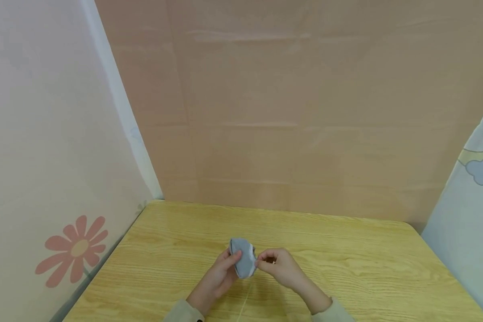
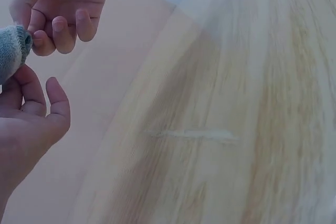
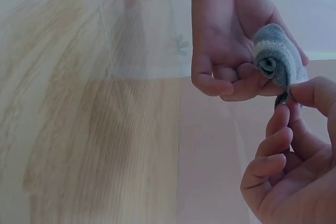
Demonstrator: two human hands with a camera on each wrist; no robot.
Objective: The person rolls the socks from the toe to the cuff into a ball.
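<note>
A rolled grey-blue sock (image 1: 243,258) with a white band is held up over the table between both hands. My left hand (image 1: 223,273) grips its left side, thumb laid across the front. From the right, my right hand (image 1: 283,267) pinches the sock's edge between thumb and index finger. In the right wrist view, the coiled end of the sock (image 3: 275,56) faces the camera, and the pinched fabric is drawn a little away from the roll. Only the ribbed end of the sock (image 2: 16,51) shows in the left wrist view, at the left edge.
A wood-grain table (image 1: 366,259) lies under the hands, with a pale streak on its surface. Behind it hangs a plain tan sheet (image 1: 285,112). A flower-printed sheet (image 1: 44,156) stands at the left, and a cloud-printed one (image 1: 462,232) at the right.
</note>
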